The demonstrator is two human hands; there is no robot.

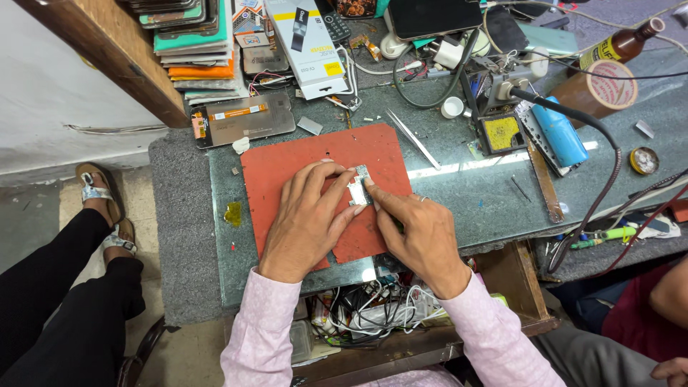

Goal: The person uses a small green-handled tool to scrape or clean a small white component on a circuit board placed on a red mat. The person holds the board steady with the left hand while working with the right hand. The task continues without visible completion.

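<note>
Both hands [362,222] pinch a small circuit board [359,188].

A workbench with a grey-green stone-like top [466,193] fills most of the view, its surface catching a bright streak of light that probably comes from an overhead lamp, and below its front edge an open wooden drawer [401,344] sits crammed with tangled cables. At the upper left a pale wall [50,93] runs behind a slanting wooden beam [107,54], while a grey mat-like strip [172,229] edges the bench's left side. Beneath that lies a light tiled floor [50,204], dusty and dim
</note>
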